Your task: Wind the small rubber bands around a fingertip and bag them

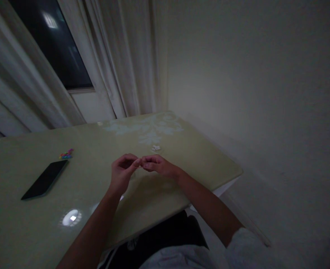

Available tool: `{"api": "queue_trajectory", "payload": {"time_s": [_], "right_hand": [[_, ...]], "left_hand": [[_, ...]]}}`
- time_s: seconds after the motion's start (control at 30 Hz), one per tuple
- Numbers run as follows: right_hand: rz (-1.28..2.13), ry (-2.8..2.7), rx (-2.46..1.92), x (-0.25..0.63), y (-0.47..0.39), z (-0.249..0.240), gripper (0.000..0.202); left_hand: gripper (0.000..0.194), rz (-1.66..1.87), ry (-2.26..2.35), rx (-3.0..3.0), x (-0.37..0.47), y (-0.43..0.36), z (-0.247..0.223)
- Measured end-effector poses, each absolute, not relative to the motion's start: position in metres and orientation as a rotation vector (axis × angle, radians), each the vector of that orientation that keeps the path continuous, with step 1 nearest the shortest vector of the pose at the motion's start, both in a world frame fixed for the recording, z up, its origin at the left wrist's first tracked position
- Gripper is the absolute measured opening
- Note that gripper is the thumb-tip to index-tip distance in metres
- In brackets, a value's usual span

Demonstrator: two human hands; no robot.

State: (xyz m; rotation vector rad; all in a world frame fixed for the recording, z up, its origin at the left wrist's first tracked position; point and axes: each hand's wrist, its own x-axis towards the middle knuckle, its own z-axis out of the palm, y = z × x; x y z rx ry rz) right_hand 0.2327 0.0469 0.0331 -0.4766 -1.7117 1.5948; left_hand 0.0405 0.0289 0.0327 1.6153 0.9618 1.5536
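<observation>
Above the table (159, 198), my left hand (122, 171) and my right hand (157, 165) meet at the fingertips. Both are closed in a pinch. A thin, pale strand shows faintly at my left fingertips, but what either hand holds is too small and dim to make out. Just beyond my right hand, a few small white pieces (156, 148) lie on the tabletop.
On the left lies a dark flat tablet-like object (45, 180), with several small colorful pieces (66, 154) just behind it. Curtains (125, 56) and a dark window stand behind the table. A pale wall (251, 93) runs along the right side.
</observation>
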Motion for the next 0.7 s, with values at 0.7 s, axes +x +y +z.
{"api": "queue_trajectory", "payload": {"time_s": [0.7], "right_hand": [[0.935,-2.248,-1.083,0.276,0.044,0.033,0.011]], "left_hand": [[0.009,1.44,1.162,1.439,0.053,0.009,0.028]]}}
